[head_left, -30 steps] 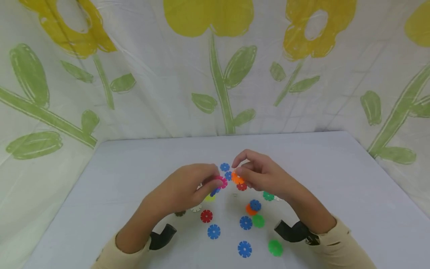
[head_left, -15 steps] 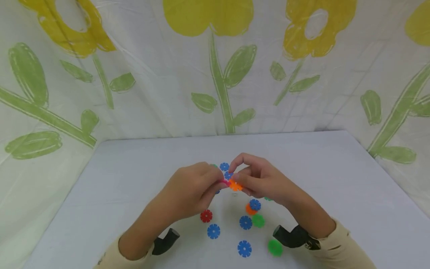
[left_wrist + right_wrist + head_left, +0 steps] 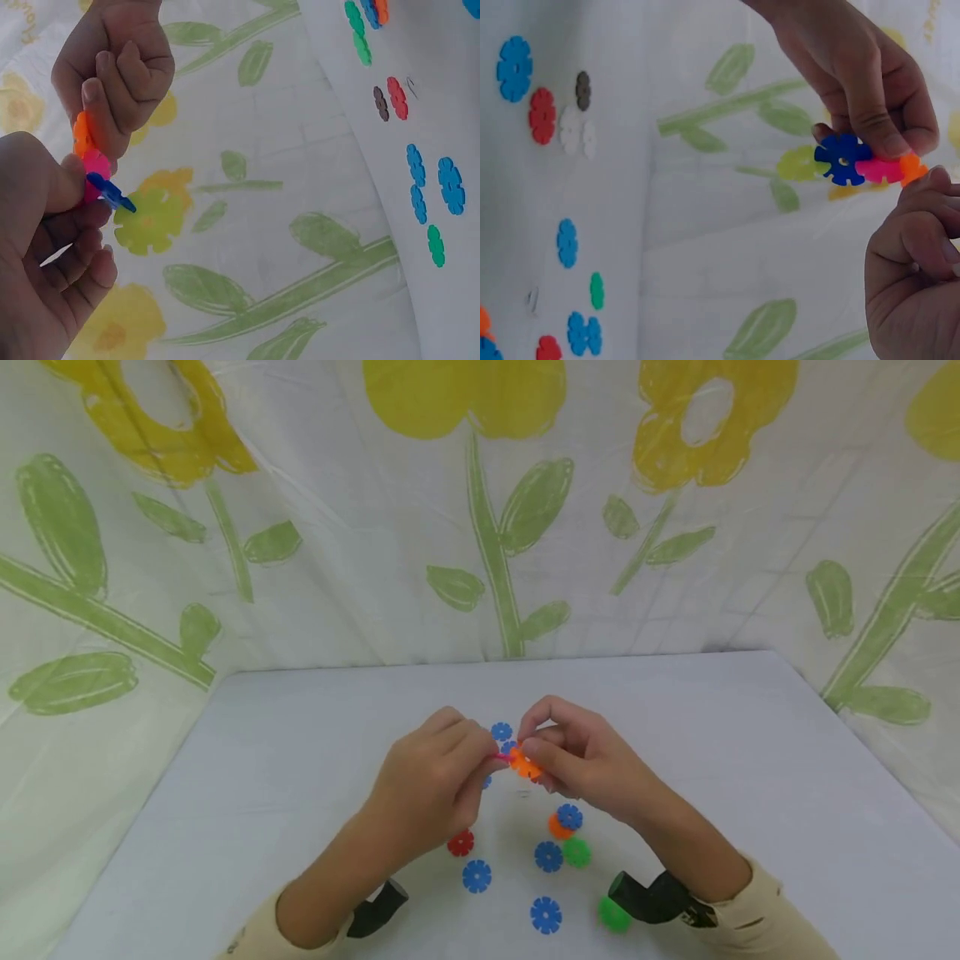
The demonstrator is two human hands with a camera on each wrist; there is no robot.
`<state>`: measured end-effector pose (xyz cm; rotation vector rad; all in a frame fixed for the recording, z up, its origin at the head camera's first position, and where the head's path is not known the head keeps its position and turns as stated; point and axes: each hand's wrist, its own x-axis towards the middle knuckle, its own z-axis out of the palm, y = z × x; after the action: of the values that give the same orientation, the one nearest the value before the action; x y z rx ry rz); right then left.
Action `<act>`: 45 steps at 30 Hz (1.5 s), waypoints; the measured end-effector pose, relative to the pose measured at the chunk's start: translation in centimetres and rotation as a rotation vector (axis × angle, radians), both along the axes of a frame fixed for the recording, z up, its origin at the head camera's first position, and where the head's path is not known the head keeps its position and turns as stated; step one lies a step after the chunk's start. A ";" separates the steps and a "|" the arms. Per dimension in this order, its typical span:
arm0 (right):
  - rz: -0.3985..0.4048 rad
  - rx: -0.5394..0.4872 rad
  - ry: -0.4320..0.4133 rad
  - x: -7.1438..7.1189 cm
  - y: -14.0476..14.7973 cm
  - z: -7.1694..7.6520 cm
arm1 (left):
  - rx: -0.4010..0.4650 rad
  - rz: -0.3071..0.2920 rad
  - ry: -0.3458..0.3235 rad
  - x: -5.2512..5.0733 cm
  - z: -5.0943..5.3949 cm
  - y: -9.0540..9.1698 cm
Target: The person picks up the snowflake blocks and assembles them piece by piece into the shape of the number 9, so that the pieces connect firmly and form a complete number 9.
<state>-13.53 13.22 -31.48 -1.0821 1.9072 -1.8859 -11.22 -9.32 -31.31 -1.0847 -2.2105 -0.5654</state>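
Above the white table, my left hand (image 3: 431,777) pinches a pink notched plastic disc (image 3: 881,171) between thumb and fingers. In the right wrist view a dark blue disc (image 3: 843,160) is joined to the pink one, and a yellow-green disc (image 3: 799,164) follows it in a row. My right hand (image 3: 592,752) pinches an orange disc (image 3: 527,764) by its edge. The orange disc meets the pink disc's edge; fingertips cover part of the joint, so I cannot tell how deep the notches sit. In the head view my left hand hides the blue and yellow-green discs.
Loose discs lie on the table (image 3: 337,727): a red one (image 3: 461,842), several blue ones (image 3: 546,915), a green one (image 3: 577,852), and a blue one (image 3: 570,817) overlapping an orange one. A flower-printed cloth (image 3: 337,568) hangs behind the table.
My hands have come together, bringing the orange disc against the pink one. The pink disc has turned edge-on in the head view, and my left hand has tilted upward.
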 end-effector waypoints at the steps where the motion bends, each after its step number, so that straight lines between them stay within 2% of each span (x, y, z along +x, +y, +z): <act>1: 0.004 -0.005 0.007 0.1 0.0 0.1 | 0.016 -0.001 -0.004 0.1 -0.1 0.1; 5: 0.012 -0.003 0.026 0.3 0.1 0.5 | 0.060 -0.026 -0.017 0.2 -0.2 0.3; 10: 0.000 0.016 0.035 0.5 0.2 0.7 | 0.060 -0.045 -0.019 0.3 -0.1 0.4; 18: 0.007 0.009 0.057 0.5 -0.1 0.2 | 0.053 -0.055 -0.006 0.2 -0.2 0.5; 29: -0.061 0.048 0.020 0.3 -0.4 -0.4 | 0.047 -0.017 0.007 -0.1 -0.8 0.5; 38: -0.174 0.122 -0.004 0.6 -1.0 -0.8 | 0.041 0.018 0.010 -0.1 -1.4 0.7; 45: -0.191 0.151 -0.028 0.5 -1.0 -1.1 | -0.027 0.004 0.006 -0.3 -1.1 0.3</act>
<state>-13.05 12.24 -32.56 -0.8508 2.1650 -1.8039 -11.55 -8.98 -32.40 -1.0943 -2.2206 -0.5316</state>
